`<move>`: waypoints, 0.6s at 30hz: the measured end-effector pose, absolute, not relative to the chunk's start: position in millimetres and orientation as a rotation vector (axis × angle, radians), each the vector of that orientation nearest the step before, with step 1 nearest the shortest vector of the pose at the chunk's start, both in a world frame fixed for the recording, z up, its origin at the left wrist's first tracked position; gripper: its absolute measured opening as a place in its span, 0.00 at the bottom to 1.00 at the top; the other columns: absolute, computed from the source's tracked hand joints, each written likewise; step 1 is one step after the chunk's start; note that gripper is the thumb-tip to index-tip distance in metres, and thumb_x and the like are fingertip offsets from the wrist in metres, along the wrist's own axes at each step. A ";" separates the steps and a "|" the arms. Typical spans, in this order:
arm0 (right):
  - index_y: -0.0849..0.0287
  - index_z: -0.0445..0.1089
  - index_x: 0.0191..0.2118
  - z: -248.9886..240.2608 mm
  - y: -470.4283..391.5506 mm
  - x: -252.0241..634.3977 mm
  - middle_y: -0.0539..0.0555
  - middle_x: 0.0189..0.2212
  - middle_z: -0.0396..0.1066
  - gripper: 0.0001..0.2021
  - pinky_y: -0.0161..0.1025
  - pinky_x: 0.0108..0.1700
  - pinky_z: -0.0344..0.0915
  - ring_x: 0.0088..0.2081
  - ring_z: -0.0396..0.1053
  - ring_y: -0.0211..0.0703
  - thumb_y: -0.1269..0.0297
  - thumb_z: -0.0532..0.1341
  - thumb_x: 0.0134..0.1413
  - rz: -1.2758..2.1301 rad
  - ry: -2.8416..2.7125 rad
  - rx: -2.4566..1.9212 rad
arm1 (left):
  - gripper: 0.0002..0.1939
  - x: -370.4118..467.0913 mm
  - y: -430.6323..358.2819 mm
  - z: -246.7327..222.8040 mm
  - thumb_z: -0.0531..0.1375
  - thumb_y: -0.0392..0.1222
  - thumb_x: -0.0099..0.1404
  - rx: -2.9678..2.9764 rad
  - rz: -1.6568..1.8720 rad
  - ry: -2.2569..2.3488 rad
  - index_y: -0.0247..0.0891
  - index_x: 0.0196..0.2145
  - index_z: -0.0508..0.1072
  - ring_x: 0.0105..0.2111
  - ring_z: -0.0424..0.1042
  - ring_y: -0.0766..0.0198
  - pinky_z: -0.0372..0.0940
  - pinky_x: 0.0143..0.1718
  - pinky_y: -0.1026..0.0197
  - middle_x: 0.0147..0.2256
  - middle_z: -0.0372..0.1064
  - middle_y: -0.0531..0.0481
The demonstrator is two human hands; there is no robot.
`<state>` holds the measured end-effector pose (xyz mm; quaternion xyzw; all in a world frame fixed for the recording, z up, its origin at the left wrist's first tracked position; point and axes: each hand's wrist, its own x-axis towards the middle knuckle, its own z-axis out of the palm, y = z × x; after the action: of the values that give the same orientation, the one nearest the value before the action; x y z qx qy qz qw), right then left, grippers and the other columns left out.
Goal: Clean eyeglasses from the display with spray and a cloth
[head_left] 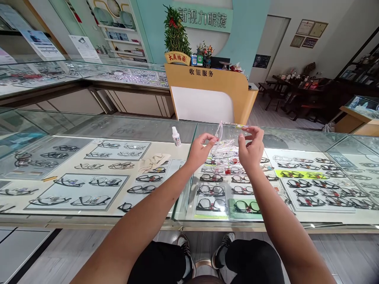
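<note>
My left hand point(203, 148) pinches a pair of clear, pale pink eyeglasses point(218, 138) between thumb and fingers, lifted above the glass counter. One temple arm stretches right toward my right hand point(251, 150), whose thumb and index finger are apart; the arm's end comes close to the index fingertip, and I cannot tell if they touch. Below both hands lies a cluster of clear-framed eyeglasses point(223, 152), some with small red tags. To the left, a small white bottle point(176, 136) stands on the counter and a crumpled beige cloth point(154, 161) lies nearby.
The glass display counter point(185, 225) runs across in front of me, with rows of eyeglasses point(211, 191) under its top. Beyond stands a wooden cashier desk point(207, 79) with plants. My legs and shoes are below the front edge. More showcases line the left.
</note>
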<state>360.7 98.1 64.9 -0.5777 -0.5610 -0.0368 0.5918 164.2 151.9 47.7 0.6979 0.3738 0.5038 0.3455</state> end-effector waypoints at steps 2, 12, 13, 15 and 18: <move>0.52 0.62 0.48 64.0 97.3 358.0 0.58 0.50 0.78 0.10 0.44 0.37 0.66 0.35 0.75 0.45 0.55 0.59 0.67 -0.092 -1.319 -1.333 | 0.14 166.1 150.3 47.7 0.61 0.55 0.73 1.759 1.342 0.975 0.44 0.39 0.79 0.49 0.76 0.54 0.63 0.56 0.51 0.45 0.82 0.49; 0.54 0.69 0.44 60.3 94.6 343.9 0.54 0.43 0.77 0.13 0.42 0.36 0.66 0.34 0.73 0.43 0.49 0.61 0.67 0.169 -1.552 -1.299 | 0.11 174.6 133.5 52.0 0.63 0.53 0.71 1.837 1.317 0.921 0.45 0.38 0.79 0.49 0.75 0.54 0.64 0.55 0.51 0.42 0.81 0.50; 0.54 0.69 0.43 59.4 95.5 344.1 0.54 0.42 0.77 0.12 0.42 0.36 0.66 0.34 0.72 0.43 0.50 0.61 0.67 0.176 -1.541 -1.303 | 0.12 175.3 131.8 52.2 0.63 0.54 0.71 1.841 1.305 0.919 0.45 0.38 0.79 0.49 0.74 0.54 0.64 0.55 0.51 0.42 0.81 0.50; 0.54 0.68 0.42 57.7 97.6 345.3 0.55 0.43 0.76 0.11 0.43 0.38 0.67 0.35 0.72 0.44 0.52 0.61 0.66 0.160 -1.517 -1.307 | 0.11 176.3 129.1 52.6 0.63 0.53 0.71 1.837 1.290 0.927 0.44 0.38 0.79 0.49 0.74 0.53 0.64 0.55 0.51 0.42 0.81 0.50; 0.54 0.69 0.43 55.5 100.4 347.2 0.55 0.43 0.76 0.09 0.44 0.39 0.67 0.37 0.72 0.45 0.56 0.62 0.64 0.120 -1.497 -1.319 | 0.11 177.2 127.4 52.9 0.63 0.52 0.71 1.838 1.282 0.930 0.44 0.38 0.79 0.49 0.74 0.53 0.64 0.55 0.51 0.41 0.80 0.49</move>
<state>347.2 100.4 55.5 -0.5549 -0.6300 0.0505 0.5410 177.2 127.4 52.9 0.7096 0.3590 0.4950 0.3501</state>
